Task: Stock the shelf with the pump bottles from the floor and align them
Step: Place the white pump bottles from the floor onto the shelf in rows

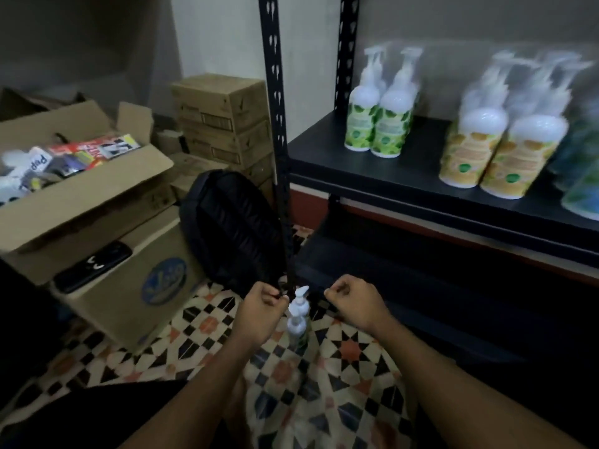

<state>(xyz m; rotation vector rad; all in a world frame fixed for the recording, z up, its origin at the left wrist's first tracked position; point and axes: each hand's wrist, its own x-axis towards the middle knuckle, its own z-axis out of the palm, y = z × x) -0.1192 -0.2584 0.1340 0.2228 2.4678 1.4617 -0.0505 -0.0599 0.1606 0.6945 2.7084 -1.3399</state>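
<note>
A pump bottle (298, 319) stands on the floor (350, 351) by the shelf (389, 176)'s left corner. Left hand (261, 303) and right hand (355, 301), curled and empty, look ready to grab it.

Hardly any lettering can be read. A white packet (34, 165) in the open cardboard box (84, 192) bears large dark letters, upside down and blurred, perhaps "Pepad". A blue oval logo (163, 281) with pale script stands on the lower box (126, 312), illegible. The labels of the pump bottles (390, 128) on the shelf (324, 157) and the print on the stacked cartons (223, 115) are too blurred to read.
</note>
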